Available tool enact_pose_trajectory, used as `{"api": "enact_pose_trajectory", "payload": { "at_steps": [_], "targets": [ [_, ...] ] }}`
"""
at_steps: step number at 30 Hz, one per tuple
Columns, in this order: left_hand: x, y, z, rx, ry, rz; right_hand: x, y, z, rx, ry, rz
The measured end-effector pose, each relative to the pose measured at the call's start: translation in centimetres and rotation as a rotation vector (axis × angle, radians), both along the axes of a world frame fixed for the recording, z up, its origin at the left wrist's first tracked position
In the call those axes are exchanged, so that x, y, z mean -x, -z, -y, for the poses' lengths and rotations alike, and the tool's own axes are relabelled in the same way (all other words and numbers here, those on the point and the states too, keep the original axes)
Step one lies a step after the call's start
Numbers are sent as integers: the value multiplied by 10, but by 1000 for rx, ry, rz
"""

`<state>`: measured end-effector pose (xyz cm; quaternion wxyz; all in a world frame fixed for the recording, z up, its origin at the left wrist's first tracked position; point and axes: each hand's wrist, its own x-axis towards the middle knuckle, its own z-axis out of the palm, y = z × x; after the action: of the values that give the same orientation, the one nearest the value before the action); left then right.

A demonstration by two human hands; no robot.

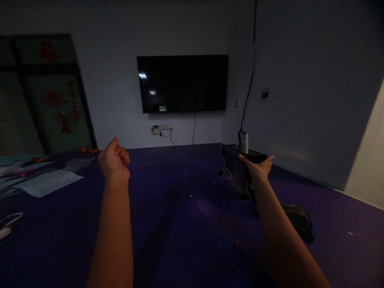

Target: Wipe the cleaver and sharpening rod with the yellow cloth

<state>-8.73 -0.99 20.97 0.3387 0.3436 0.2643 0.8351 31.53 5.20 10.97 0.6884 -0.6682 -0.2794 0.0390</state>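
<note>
My left hand (114,160) is raised over the purple floor in a fist, thumb on top and fingers curled in; I see nothing in it. Further right, my right hand (258,165) is held out with the thumb stretched to the left and the fingers apart to the right. It appears in front of a black box (237,172), hiding part of it; whether they touch I cannot tell. On top of that box stands a pale cylinder (244,143), just above my right thumb in the view.
A dark television (183,84) hangs on the far wall above sockets (162,128) with cables. Papers (48,183) and plastic lie on the floor at left. A dark bag-like thing (297,218) lies beyond my right forearm. A black cable (250,80) runs up the corner.
</note>
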Motion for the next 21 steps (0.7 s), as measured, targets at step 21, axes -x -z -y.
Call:
{"api": "enact_pose_trajectory", "payload": {
  "at_steps": [21],
  "targets": [
    [8,3,-4,29,62,-45,-9,9,-10,43,46,-1]
  ]
}}
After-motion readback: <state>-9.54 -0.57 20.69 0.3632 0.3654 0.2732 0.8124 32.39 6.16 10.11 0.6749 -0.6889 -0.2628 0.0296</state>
